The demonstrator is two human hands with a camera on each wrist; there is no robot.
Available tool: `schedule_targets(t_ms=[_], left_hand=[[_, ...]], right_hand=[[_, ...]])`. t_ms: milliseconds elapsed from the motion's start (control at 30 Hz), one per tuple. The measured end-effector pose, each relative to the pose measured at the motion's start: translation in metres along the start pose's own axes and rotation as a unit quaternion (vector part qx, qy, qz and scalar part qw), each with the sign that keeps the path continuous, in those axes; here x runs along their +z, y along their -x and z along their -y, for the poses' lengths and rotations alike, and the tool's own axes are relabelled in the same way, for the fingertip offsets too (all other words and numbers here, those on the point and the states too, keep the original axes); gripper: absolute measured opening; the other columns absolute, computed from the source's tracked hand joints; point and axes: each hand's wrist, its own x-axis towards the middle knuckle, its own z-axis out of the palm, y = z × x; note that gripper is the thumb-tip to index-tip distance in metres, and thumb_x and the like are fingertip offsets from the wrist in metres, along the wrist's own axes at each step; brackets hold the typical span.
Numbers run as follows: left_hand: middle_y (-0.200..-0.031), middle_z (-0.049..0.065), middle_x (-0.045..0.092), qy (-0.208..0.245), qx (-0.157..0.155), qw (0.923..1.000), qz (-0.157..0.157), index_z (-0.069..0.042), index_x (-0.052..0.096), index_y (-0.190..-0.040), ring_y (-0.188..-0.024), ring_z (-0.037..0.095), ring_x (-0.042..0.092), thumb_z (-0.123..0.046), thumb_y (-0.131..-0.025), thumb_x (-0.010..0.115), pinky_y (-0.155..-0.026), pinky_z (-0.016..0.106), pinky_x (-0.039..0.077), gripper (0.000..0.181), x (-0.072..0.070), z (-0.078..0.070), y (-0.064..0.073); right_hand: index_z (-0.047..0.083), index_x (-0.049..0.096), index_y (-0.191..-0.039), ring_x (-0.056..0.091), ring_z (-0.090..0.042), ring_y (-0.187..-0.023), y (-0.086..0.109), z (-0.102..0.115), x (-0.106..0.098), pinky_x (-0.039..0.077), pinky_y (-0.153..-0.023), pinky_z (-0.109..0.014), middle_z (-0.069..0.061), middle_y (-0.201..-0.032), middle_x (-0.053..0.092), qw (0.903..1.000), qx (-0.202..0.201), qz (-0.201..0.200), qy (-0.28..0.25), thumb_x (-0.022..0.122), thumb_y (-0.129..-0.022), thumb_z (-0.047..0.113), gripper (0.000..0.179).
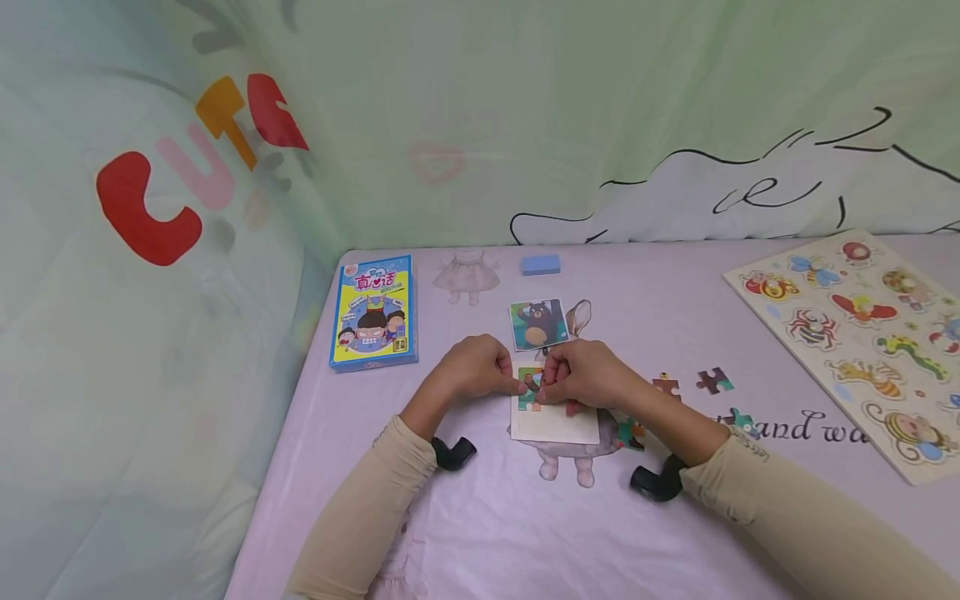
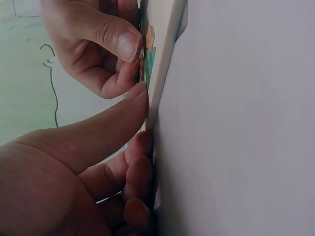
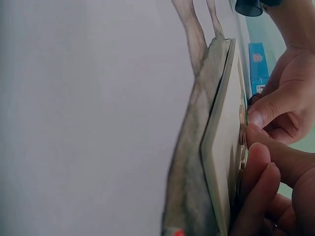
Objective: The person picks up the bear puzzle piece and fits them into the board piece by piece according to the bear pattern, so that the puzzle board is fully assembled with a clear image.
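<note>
A pale puzzle tray [image 1: 558, 427] lies on the table, with joined picture pieces [image 1: 528, 401] at its upper left. My left hand [image 1: 480, 367] grips the tray's left edge. In the left wrist view its thumb [image 2: 118, 113] rests on the pieces and its fingers are at the edge. My right hand [image 1: 591, 373] pinches a puzzle piece against the tray, close to the left thumb; the fingers mostly hide that piece. Just above the tray is a bear picture card [image 1: 538, 324]. Loose puzzle pieces [image 1: 715, 381] lie to the right, some partly behind the right forearm.
A blue and yellow card box [image 1: 372, 315] lies at the back left. Behind the bear card is a small blue block [image 1: 541, 265]. A wooden insect puzzle board [image 1: 847, 348] covers the right side. Black wrist mounts [image 1: 453, 454] show beneath both wrists. Fabric walls stand behind and left.
</note>
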Motion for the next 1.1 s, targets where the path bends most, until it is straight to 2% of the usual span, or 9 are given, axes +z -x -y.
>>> schedule_targets(t_ms=[400, 767, 1100], left_hand=[[-0.061, -0.005, 0.055, -0.01, 0.003, 0.9999, -0.007, -0.014, 0.065, -0.067, -0.065, 0.013, 0.052, -0.034, -0.083, 0.085, -0.058, 0.027, 0.038, 0.033, 0.002, -0.001, 0.001], [-0.063, -0.002, 0.056, -0.002, -0.018, 0.9998, 0.007, -0.013, 0.065, -0.07, -0.065, 0.014, 0.055, -0.035, -0.079, 0.088, -0.056, 0.027, 0.039, 0.033, 0.002, -0.003, 0.0], [-0.063, -0.001, 0.055, -0.014, -0.048, 0.9987, 0.0, -0.014, 0.064, -0.068, -0.065, 0.015, 0.055, -0.036, -0.078, 0.089, -0.055, 0.027, 0.038, 0.035, 0.004, -0.008, 0.0]], right_hand=[[0.01, 0.063, -0.088, 0.063, -0.015, -0.051, 0.001, 0.002, 0.002, 0.046, -0.054, -0.026, -0.002, -0.07, 0.058, 0.9999, -0.005, 0.002, 0.013, 0.085, -0.083, 0.023, 0.026], [0.009, 0.064, -0.089, 0.063, -0.015, -0.05, 0.002, 0.002, 0.001, 0.045, -0.054, -0.026, -0.003, -0.07, 0.059, 0.9999, -0.007, 0.005, 0.009, 0.084, -0.084, 0.02, 0.023], [0.01, 0.067, -0.097, 0.064, -0.017, -0.059, 0.009, -0.011, -0.015, 0.053, -0.06, -0.029, -0.004, -0.078, 0.064, 0.9988, -0.015, 0.026, -0.04, 0.079, -0.09, 0.025, 0.021]])
